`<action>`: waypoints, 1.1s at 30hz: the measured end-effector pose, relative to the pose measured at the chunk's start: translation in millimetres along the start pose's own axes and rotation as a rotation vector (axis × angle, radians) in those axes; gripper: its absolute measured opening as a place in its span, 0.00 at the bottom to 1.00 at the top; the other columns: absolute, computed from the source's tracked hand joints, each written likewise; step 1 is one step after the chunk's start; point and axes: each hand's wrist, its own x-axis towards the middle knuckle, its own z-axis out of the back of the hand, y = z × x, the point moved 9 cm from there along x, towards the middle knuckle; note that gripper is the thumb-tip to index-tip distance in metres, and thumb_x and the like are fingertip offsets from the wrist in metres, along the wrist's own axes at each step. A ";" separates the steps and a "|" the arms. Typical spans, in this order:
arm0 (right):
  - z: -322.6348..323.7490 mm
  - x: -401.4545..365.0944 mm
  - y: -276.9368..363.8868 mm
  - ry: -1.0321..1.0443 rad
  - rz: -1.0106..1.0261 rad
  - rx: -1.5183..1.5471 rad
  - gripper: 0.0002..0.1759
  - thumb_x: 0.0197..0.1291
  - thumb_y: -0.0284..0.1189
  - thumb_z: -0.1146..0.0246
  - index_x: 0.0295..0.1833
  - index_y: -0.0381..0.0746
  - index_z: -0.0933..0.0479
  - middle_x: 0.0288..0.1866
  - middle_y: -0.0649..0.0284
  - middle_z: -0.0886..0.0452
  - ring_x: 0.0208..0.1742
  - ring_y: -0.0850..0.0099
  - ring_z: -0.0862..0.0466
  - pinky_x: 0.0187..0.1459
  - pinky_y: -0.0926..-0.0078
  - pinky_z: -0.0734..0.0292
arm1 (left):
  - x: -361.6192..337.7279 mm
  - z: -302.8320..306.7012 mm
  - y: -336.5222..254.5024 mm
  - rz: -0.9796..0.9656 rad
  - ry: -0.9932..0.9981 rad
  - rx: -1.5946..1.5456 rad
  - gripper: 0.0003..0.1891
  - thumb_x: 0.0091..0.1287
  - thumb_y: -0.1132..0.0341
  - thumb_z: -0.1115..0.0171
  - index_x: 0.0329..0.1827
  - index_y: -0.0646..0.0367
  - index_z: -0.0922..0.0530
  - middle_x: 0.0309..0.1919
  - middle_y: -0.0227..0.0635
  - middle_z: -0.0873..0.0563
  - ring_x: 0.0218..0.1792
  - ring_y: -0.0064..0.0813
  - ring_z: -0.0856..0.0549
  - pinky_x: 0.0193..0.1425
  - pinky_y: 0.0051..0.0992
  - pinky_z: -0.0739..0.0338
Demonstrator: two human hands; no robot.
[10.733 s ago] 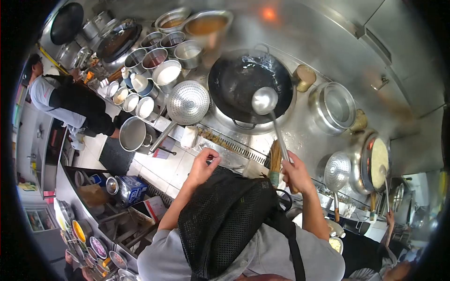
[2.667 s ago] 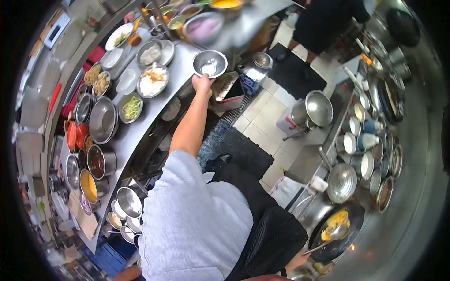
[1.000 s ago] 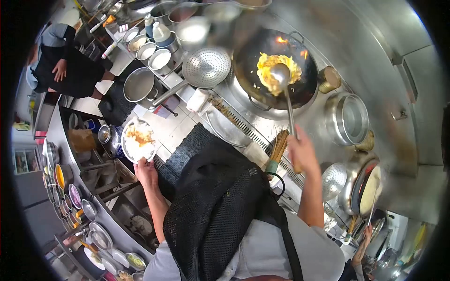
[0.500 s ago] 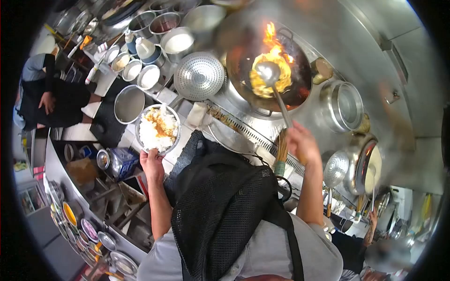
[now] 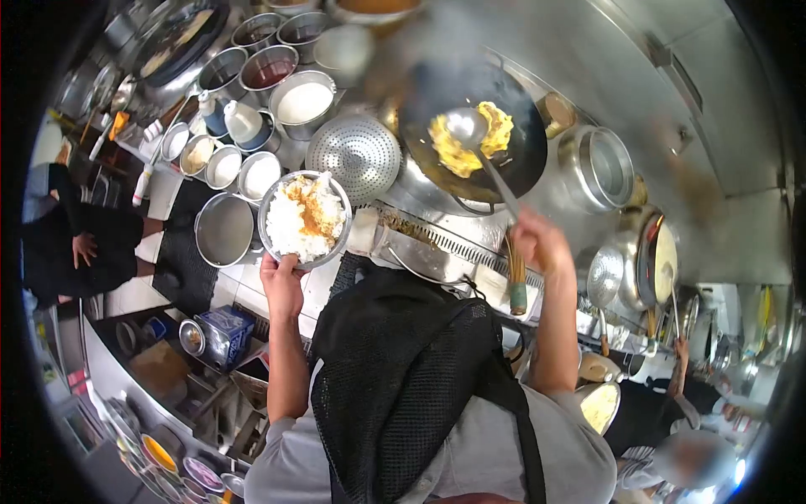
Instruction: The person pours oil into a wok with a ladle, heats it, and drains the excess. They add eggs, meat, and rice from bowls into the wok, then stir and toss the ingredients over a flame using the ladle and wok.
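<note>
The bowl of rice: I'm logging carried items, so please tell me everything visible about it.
The bowl is round and open, with a grey, metal-looking rim. White rice fills it to about the rim, with an orange-brown topping over part of it. Its mouth faces the camera. The left hand's grip holds its near edge. It appears held in the air, beside the pot in view, its underside hidden.

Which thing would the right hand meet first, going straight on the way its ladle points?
Likely the near rim of the wok; depth is unclear, so the right hand might pass above it.
</note>
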 end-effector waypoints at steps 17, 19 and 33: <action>18.8 19.4 -1.7 -0.333 0.136 -0.412 0.34 0.67 0.32 0.39 0.75 0.37 0.41 0.23 0.62 0.23 0.15 0.73 0.27 0.17 0.73 0.31 | 33.4 -95.6 10.5 0.086 0.191 0.109 0.13 0.62 0.80 0.45 0.50 0.63 0.22 0.41 0.37 0.13 0.33 0.24 0.13 0.33 0.23 0.16; 2.6 17.6 6.4 -0.495 0.544 -1.271 0.31 0.65 0.29 0.40 0.73 0.35 0.37 0.28 0.44 0.18 0.21 0.50 0.19 0.26 0.56 0.22 | 29.8 -110.4 7.6 0.062 0.195 0.120 0.13 0.62 0.80 0.45 0.50 0.63 0.22 0.41 0.37 0.13 0.33 0.24 0.13 0.33 0.23 0.16; 69.3 3.0 18.2 -0.493 0.742 -1.358 0.33 0.61 0.29 0.38 0.73 0.46 0.35 0.35 0.51 0.17 0.22 0.57 0.17 0.27 0.60 0.21 | 48.3 -249.6 31.8 -0.135 0.273 0.306 0.11 0.63 0.77 0.43 0.49 0.65 0.24 0.44 0.41 0.15 0.38 0.29 0.13 0.37 0.32 0.12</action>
